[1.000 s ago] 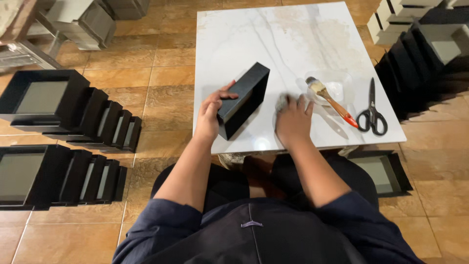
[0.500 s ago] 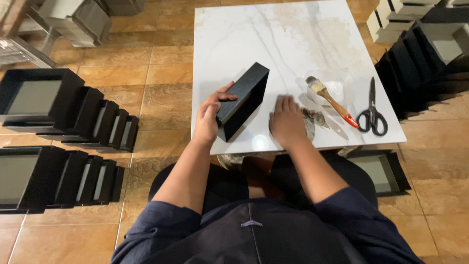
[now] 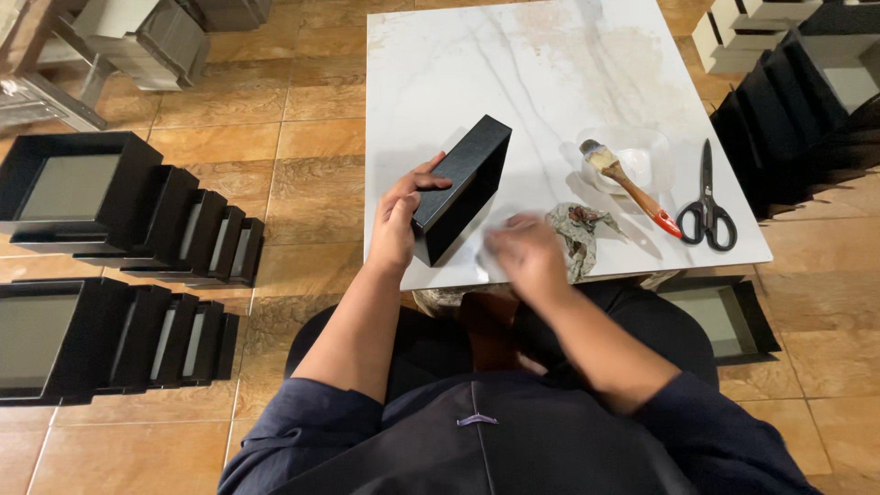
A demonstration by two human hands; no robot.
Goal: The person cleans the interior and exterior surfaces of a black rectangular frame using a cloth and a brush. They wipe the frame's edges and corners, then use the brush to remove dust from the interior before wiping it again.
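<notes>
My left hand (image 3: 399, 220) grips the near end of a black box (image 3: 463, 188), which stands tilted on its long edge on the white marble table (image 3: 513, 64). Blurred with motion, my right hand (image 3: 527, 257) hovers at the table's near edge, just right of the box. A pale smear shows by its fingers, and I cannot tell whether it holds anything. A crumpled grey rag (image 3: 582, 229) lies right beside that hand.
A glue brush (image 3: 628, 183) rests across a clear plastic dish (image 3: 642, 151), with black scissors (image 3: 706, 202) to its right. Rows of open black boxes (image 3: 119, 202) line the tiled floor at left. More boxes (image 3: 807, 101) stand at right, and one tray (image 3: 720, 316) lies by my knee.
My right hand has slid left off the rag toward the black box, uncovering the rag. The left hand and the box have stayed in place.
</notes>
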